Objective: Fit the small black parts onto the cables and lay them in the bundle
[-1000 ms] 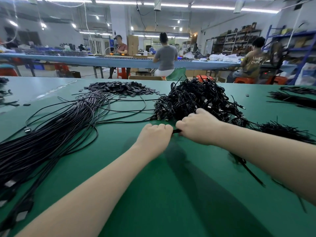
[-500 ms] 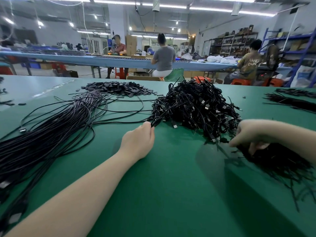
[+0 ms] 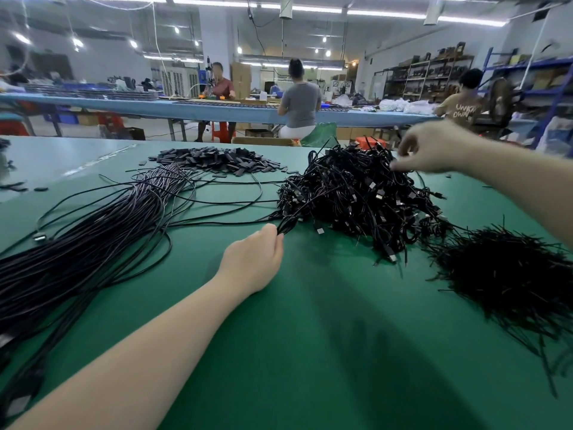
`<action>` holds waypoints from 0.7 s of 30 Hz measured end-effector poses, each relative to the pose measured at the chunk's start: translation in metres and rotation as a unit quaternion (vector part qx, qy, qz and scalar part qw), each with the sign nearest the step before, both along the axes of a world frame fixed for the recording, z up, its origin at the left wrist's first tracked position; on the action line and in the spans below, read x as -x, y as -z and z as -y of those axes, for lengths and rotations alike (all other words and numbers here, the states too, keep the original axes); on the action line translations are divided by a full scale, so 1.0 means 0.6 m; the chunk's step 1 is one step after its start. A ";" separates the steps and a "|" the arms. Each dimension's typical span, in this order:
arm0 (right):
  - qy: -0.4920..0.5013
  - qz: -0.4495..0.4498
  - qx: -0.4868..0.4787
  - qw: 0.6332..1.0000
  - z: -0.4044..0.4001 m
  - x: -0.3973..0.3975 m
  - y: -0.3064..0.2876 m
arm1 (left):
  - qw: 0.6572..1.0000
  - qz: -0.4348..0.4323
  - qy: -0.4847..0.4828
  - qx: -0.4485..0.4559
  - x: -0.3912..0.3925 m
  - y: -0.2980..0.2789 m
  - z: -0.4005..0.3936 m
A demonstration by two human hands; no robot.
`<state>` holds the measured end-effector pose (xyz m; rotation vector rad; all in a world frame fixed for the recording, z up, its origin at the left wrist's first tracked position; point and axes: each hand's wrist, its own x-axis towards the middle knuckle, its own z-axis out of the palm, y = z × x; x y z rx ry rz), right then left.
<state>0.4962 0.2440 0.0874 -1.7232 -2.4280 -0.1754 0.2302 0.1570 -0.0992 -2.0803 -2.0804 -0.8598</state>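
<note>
Tangling is worrying me: my left hand (image 3: 252,262) is pinching a few cables (image 3: 286,226) at the heap (image 3: 356,197) on the bench (image 3: 310,336), my right hand (image 3: 431,147) is reaching over it, fingers loosely spread, holding nothing I can see; black parts (image 3: 217,161) are lying beyond, so pulling could be dragging neighbours along.

A tangled cable heap (image 3: 356,200) lies mid-desk (image 3: 310,352). Left of the heap lies the long bundle (image 3: 77,252); behind and left of it, the pile of parts (image 3: 217,159); right and nearer, a spread of short wires (image 3: 508,274).
</note>
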 end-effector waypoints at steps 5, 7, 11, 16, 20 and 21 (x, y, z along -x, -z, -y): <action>0.124 0.116 0.226 0.959 0.027 -0.002 0.116 | 1.000 -0.005 0.005 0.003 0.003 0.003 -0.004; 0.154 0.080 0.263 0.949 0.032 -0.016 0.147 | 1.000 -0.007 0.006 0.003 0.002 0.003 -0.004; 0.185 -0.035 0.282 0.941 0.040 -0.036 0.174 | 1.000 -0.008 0.006 0.006 0.002 0.003 -0.005; 0.207 -0.138 0.316 0.916 0.043 -0.046 0.180 | 1.000 -0.002 0.001 0.009 0.000 -0.001 -0.001; 0.142 -0.088 0.263 0.950 0.047 -0.049 0.182 | 1.000 -0.006 0.000 0.009 -0.001 -0.003 0.003; 0.113 -0.070 0.246 0.960 0.048 -0.054 0.179 | 1.000 -0.006 -0.001 0.011 -0.001 -0.003 0.004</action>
